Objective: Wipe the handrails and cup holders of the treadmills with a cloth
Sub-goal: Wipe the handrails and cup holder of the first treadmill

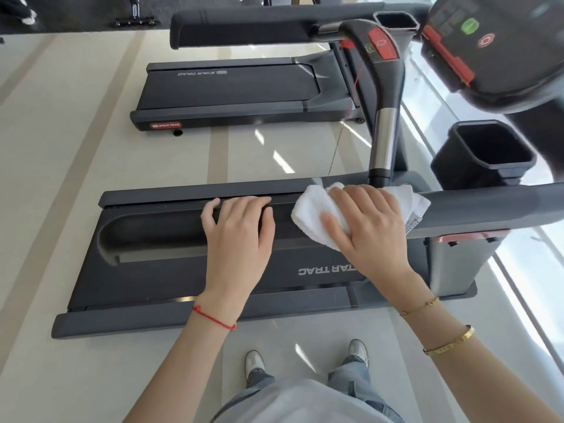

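Nearest, the left hand (236, 227) grips the near handrail (476, 209), fingers curled over it, while the right hand (364, 222) presses the white cloth (311, 209) flat on the rail. Best to wrap cloth round the bar and draw it along full length. Beyond, the cup holder (483, 154) waits, then the far treadmill (232, 90).

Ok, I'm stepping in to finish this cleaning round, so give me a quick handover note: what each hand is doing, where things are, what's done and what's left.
Left hand: bare, fingers curled over the near treadmill's handrail, steadying.
Right hand: pressing the white cloth onto the same handrail, beside the upright post.
Cup holder: just right of the post, past the cloth, untouched at this moment.
Far treadmill: its handrail and cup holder are at the top of the view.
Done: cannot tell from this view which parts are already wiped.
Left: finish this rail, then the cup holders and the far treadmill.
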A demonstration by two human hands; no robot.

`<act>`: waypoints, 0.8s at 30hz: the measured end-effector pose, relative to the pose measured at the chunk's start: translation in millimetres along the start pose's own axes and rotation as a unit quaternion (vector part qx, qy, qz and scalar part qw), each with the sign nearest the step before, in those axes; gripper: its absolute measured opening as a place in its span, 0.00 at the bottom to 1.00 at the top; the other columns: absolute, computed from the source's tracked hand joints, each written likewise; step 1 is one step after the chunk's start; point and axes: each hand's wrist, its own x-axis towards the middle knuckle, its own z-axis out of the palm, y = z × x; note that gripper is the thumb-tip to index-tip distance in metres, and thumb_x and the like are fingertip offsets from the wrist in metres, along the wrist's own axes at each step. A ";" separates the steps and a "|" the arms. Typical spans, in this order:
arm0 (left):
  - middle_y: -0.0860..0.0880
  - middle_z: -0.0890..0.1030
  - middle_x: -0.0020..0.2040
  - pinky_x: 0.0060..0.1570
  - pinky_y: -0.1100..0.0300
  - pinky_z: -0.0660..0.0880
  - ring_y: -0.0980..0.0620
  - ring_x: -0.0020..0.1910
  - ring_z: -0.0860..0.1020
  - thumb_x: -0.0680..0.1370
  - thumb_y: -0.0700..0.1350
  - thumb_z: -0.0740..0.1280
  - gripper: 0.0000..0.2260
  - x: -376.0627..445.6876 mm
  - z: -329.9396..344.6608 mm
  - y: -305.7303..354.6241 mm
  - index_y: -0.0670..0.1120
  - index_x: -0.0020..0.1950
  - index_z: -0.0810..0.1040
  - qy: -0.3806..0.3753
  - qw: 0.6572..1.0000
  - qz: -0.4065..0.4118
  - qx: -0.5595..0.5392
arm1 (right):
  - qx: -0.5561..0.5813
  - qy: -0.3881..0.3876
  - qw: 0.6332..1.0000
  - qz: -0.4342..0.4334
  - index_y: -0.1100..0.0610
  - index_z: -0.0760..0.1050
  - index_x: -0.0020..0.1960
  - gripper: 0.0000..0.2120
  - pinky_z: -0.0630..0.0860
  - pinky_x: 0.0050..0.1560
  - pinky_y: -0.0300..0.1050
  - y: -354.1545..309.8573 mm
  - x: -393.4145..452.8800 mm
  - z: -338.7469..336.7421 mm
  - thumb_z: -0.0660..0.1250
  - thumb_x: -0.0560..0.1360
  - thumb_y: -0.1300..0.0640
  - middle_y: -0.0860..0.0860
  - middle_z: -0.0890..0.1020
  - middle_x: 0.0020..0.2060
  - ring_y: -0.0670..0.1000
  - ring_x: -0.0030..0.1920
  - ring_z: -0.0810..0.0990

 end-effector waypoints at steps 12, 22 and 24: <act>0.54 0.82 0.52 0.69 0.49 0.62 0.53 0.54 0.78 0.82 0.48 0.56 0.14 16.2 75.4 171.3 0.49 0.58 0.80 0.001 1.000 -0.001 -0.026 | -0.011 -0.008 0.999 -0.033 0.56 0.77 0.59 0.18 0.70 0.56 0.50 184.5 -40.9 -48.5 0.57 0.82 0.46 0.51 0.80 0.50 0.55 0.52 0.77; 0.52 0.83 0.54 0.66 0.50 0.65 0.52 0.55 0.79 0.82 0.47 0.59 0.13 26.3 103.7 256.1 0.47 0.59 0.80 -0.011 0.999 -0.009 -0.042 | 0.242 -0.027 0.970 -0.008 0.56 0.75 0.60 0.11 0.68 0.58 0.40 249.1 -54.2 -76.2 0.61 0.80 0.54 0.42 0.77 0.52 0.45 0.53 0.75; 0.53 0.82 0.55 0.67 0.52 0.64 0.53 0.55 0.79 0.82 0.47 0.58 0.13 33.8 106.5 267.0 0.47 0.59 0.80 -0.007 0.999 -0.010 -0.045 | 0.303 -0.009 0.950 0.080 0.50 0.73 0.58 0.09 0.66 0.51 0.29 260.7 -42.9 -91.2 0.61 0.79 0.52 0.35 0.75 0.45 0.36 0.48 0.73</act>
